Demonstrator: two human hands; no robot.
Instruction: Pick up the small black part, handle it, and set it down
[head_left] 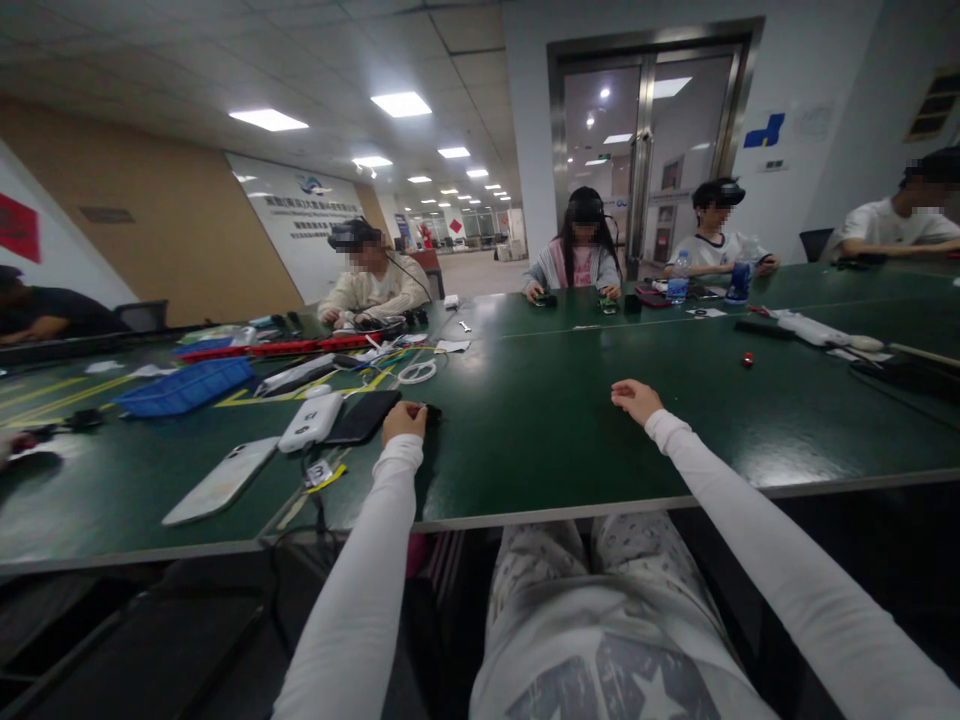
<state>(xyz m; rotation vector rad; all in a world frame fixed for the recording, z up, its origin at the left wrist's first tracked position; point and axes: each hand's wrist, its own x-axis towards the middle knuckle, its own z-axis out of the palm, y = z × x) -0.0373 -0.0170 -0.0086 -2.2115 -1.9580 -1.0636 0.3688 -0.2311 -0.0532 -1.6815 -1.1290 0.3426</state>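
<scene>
Left grip [405, 420] curled shut on a black thing [430, 410] just right of the phone [361, 416]; right grip [636, 398] further right, loose, empty.

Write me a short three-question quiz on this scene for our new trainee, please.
1. True or false: the right hand holds a mug.
2. Which thing lies right beside the left hand? A: a laptop. B: a black phone. C: a cardboard box.
3. What colour is the top of the table that both hands rest on?

Key: 1 false, nothing shows in that hand. 2 B. 3 dark green.
</scene>
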